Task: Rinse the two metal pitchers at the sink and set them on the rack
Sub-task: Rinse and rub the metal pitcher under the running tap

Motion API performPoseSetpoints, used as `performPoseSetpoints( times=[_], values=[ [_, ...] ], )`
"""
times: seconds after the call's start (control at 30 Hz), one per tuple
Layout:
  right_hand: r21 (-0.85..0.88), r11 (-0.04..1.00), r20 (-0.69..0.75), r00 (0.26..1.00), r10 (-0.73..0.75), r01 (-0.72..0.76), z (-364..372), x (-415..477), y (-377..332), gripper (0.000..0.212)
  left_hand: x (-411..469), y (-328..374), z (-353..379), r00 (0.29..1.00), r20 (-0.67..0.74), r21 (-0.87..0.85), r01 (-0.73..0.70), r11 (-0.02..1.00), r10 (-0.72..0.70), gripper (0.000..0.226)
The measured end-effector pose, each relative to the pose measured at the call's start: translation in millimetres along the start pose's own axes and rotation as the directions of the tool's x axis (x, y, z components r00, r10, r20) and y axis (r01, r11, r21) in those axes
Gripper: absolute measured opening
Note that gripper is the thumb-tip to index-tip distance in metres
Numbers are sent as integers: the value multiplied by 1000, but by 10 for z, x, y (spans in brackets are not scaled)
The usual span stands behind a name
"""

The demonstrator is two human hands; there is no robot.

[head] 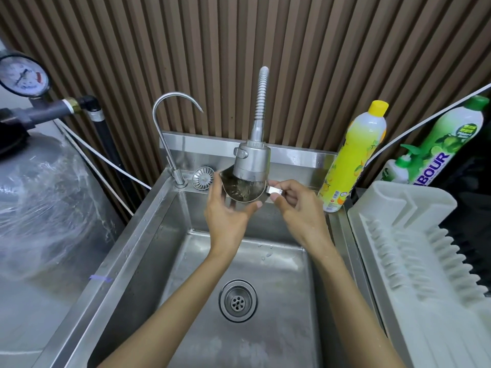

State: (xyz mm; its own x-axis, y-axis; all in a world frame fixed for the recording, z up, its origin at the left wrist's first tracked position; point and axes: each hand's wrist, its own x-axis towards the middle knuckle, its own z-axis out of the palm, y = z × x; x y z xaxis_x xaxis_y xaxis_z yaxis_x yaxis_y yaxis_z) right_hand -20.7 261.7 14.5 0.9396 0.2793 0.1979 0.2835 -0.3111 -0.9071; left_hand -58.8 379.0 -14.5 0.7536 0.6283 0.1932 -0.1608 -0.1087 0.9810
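Your left hand point(228, 211) cups the pitcher point(243, 191) and your right hand point(295, 205) pinches its handle point(275, 191), at frame centre under the spray head point(252, 162). Its mouth faces you, the long axis seemingly tilting away, the handle frame-right. No pitcher shows on the rack point(414, 235), so I judge this the first rinse, with both rackings left.

Shows one small steel pitcher point(243, 192) upright above the far end of the sink point(148, 235), water churning inside, handle pointing right; white rack point(414, 261) at right.

Only the letters "BOUR" can be read, printed on the green-capped bottle point(451, 139).
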Motion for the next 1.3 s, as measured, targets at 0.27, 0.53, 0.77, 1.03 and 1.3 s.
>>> performPoseSetpoints(
  times=[0.27,0.53,0.77,1.03,1.3],
  values=[
    [429,874,124,974,191,-226,192,-55,171,10,-76,92,-159,974,-35,449,-183,874,222,96],
    [-154,976,-73,987,145,-155,-9,-22,-17,17,-94,30,-142,992,40,401,95,911,-121,55],
    [-528,848,-35,999,31,-45,-181,-33,-283,11,-61,-100,-15,954,197,177,194,965,-228,51],
    [269,942,111,978,178,-202,-1,-5,105,17,19,-20,-9,994,-8,202,-107,974,111,87],
    [410,879,126,969,211,-245,115,-51,162,12,-78,60,-145,972,-41,434,-190,881,230,100]
  ],
)
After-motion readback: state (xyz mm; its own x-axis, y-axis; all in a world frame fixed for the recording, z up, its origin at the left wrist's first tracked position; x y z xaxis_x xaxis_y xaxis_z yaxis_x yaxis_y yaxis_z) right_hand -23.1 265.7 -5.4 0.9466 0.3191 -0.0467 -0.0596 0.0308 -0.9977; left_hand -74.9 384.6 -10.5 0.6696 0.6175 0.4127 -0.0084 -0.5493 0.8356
